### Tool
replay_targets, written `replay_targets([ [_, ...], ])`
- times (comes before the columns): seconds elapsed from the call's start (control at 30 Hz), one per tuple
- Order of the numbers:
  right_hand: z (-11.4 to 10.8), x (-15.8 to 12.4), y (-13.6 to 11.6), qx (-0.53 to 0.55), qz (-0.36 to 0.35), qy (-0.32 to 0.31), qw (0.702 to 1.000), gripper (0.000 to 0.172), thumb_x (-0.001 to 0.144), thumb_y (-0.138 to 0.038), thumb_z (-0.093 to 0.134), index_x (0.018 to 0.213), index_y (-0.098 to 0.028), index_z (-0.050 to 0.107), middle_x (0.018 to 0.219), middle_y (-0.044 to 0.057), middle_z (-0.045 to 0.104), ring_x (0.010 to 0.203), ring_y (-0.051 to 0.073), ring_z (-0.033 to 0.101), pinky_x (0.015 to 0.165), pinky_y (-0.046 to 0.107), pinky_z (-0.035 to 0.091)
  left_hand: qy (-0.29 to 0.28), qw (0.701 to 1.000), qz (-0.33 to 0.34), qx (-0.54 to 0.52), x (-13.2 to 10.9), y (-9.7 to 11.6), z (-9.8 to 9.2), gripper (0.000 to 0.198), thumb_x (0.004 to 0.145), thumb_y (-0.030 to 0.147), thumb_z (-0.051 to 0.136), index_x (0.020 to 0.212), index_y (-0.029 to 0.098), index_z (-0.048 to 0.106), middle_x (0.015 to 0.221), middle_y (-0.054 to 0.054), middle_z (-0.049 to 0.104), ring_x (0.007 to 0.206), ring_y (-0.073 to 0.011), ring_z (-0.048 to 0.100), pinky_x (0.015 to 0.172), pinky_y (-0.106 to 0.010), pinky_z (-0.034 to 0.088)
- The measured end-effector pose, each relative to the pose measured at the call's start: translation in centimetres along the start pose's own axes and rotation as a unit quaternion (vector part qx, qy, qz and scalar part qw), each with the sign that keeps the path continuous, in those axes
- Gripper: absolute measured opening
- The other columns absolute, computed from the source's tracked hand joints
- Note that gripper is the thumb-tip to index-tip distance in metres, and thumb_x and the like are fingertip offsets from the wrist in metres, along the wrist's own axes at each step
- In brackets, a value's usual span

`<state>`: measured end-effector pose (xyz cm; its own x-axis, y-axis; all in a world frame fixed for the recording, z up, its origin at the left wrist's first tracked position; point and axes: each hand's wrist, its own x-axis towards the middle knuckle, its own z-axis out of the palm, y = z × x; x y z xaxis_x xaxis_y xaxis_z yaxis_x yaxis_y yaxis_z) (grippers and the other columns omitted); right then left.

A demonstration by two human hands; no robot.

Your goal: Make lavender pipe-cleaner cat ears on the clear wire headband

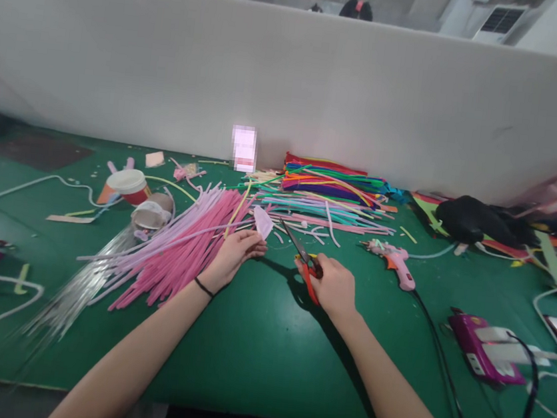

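Observation:
My left hand (237,252) pinches a small pale lilac petal-shaped piece (262,222) that points up from the fingertips. In my right hand (333,282) is a pair of scissors (299,243) with red and black handles. Their dark blades point up and left toward the lilac piece, apart from it. Close by my left hand, a large bundle of pink and lilac pipe cleaners (188,246) fans across the table. Behind both hands lie more pipe cleaners (323,211) in lilac, teal and pink.
A pink hot glue gun (396,259) lies at right, its black cord running toward me. Beyond it are a magenta power strip (486,350) and a black bag-like item (478,218). Clear thin rods (86,288) and a paper cup (129,185) are at left. A white partition (293,83) closes the back.

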<state>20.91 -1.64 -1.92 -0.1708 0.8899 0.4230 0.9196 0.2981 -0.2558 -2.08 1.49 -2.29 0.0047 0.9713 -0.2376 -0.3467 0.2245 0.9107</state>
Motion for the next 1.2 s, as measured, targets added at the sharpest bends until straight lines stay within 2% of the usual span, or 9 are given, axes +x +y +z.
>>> replay_targets([
  [0.17, 0.1, 0.1, 0.1, 0.002, -0.003, -0.025, 1.000, 0.046, 0.087, -0.062, 0.044, 0.072, -0.020, 0.054, 0.063, 0.002, 0.057, 0.057, 0.015, 0.052, 0.054, 0.026, 0.024, 0.018, 1.000, 0.003, 0.025, 0.0, 0.0, 0.4, 0.014, 0.070, 0.020, 0.067, 0.079, 0.012, 0.058, 0.068, -0.002, 0.068, 0.062, -0.0106, 0.065, 0.066, -0.022, 0.051],
  [0.33, -0.2, 0.0, -0.5, 0.008, -0.095, -0.114, 0.989, 0.046, 0.085, -0.063, 0.046, 0.071, -0.020, 0.056, 0.065, 0.002, 0.061, 0.059, 0.014, 0.053, 0.053, 0.026, 0.021, 0.039, 0.997, 0.033, 0.056, 0.2, -0.2, 0.4, 0.015, 0.063, 0.016, 0.066, 0.075, 0.013, 0.057, 0.061, 0.001, 0.064, 0.055, -0.0098, 0.061, 0.060, -0.021, 0.049],
  [0.4, -0.4, -0.1, -0.8, 0.005, -0.110, -0.136, 0.985, 0.046, 0.083, -0.065, 0.048, 0.070, -0.021, 0.057, 0.065, 0.002, 0.061, 0.061, 0.015, 0.053, 0.053, 0.026, 0.021, 0.043, 0.996, 0.039, 0.068, 0.3, 0.1, -0.2, 0.015, 0.062, 0.015, 0.065, 0.075, 0.014, 0.058, 0.060, 0.001, 0.064, 0.054, -0.0102, 0.060, 0.059, -0.022, 0.049],
  [0.63, -0.7, -0.1, -1.0, -0.019, -0.094, -0.178, 0.979, 0.043, 0.079, -0.065, 0.054, 0.074, -0.022, 0.059, 0.070, 0.003, 0.063, 0.069, 0.018, 0.057, 0.053, 0.026, 0.025, 0.090, 0.991, 0.071, 0.067, 0.3, 3.1, -3.1, 0.018, 0.058, 0.013, 0.066, 0.074, 0.013, 0.058, 0.056, 0.001, 0.062, 0.051, -0.0096, 0.057, 0.055, -0.021, 0.047],
  [0.77, -0.8, 0.0, -0.7, 0.024, -0.084, -0.188, 0.978, 0.037, 0.077, -0.058, 0.062, 0.081, -0.021, 0.060, 0.082, 0.005, 0.063, 0.079, 0.020, 0.058, 0.058, 0.027, 0.035, 0.070, 0.994, 0.087, 0.021, -0.4, 4.1, -3.1, 0.021, 0.058, 0.016, 0.069, 0.075, 0.013, 0.057, 0.057, 0.002, 0.060, 0.051, -0.0077, 0.055, 0.053, -0.018, 0.045],
  [0.93, -1.1, -0.1, 0.0, 0.168, -0.077, -0.213, 0.959, 0.016, 0.081, -0.030, 0.062, 0.093, -0.020, 0.061, 0.091, 0.005, 0.059, 0.090, 0.019, 0.056, 0.077, 0.030, 0.046, 0.009, 0.997, 0.072, -0.020, -1.1, 4.2, -2.1, 0.024, 0.060, 0.017, 0.071, 0.079, 0.013, 0.057, 0.059, 0.003, 0.059, 0.054, -0.0073, 0.054, 0.054, -0.017, 0.044],
  [1.0, -1.1, -0.1, 0.2, 0.240, -0.069, -0.204, 0.947, 0.032, 0.079, -0.024, 0.063, 0.110, -0.021, 0.058, 0.103, 0.007, 0.058, 0.099, 0.019, 0.055, 0.085, 0.033, 0.047, -0.014, 0.998, 0.060, -0.016, -1.3, 3.9, -1.8, 0.024, 0.060, 0.016, 0.071, 0.080, 0.014, 0.057, 0.058, 0.003, 0.058, 0.053, -0.0074, 0.054, 0.053, -0.017, 0.043],
  [1.1, -1.0, 0.0, 0.4, 0.341, -0.038, -0.187, 0.921, 0.059, 0.076, -0.018, 0.062, 0.132, -0.024, 0.043, 0.116, 0.008, 0.055, 0.104, 0.019, 0.055, 0.090, 0.036, 0.047, -0.033, 0.998, 0.052, 0.009, -1.6, 3.4, -1.4, 0.025, 0.062, 0.017, 0.072, 0.082, 0.014, 0.057, 0.058, 0.003, 0.058, 0.052, -0.0081, 0.054, 0.052, -0.018, 0.042],
  [1.2, -1.2, 0.3, 0.5, 0.449, -0.010, -0.196, 0.872, 0.066, 0.079, -0.018, 0.058, 0.140, -0.027, 0.032, 0.120, 0.009, 0.056, 0.098, 0.018, 0.059, 0.084, 0.035, 0.051, -0.068, 0.995, 0.038, 0.055, -1.9, 2.9, -1.1, 0.027, 0.062, 0.019, 0.072, 0.085, 0.014, 0.058, 0.061, 0.002, 0.060, 0.052, -0.0091, 0.055, 0.052, -0.020, 0.043],
])
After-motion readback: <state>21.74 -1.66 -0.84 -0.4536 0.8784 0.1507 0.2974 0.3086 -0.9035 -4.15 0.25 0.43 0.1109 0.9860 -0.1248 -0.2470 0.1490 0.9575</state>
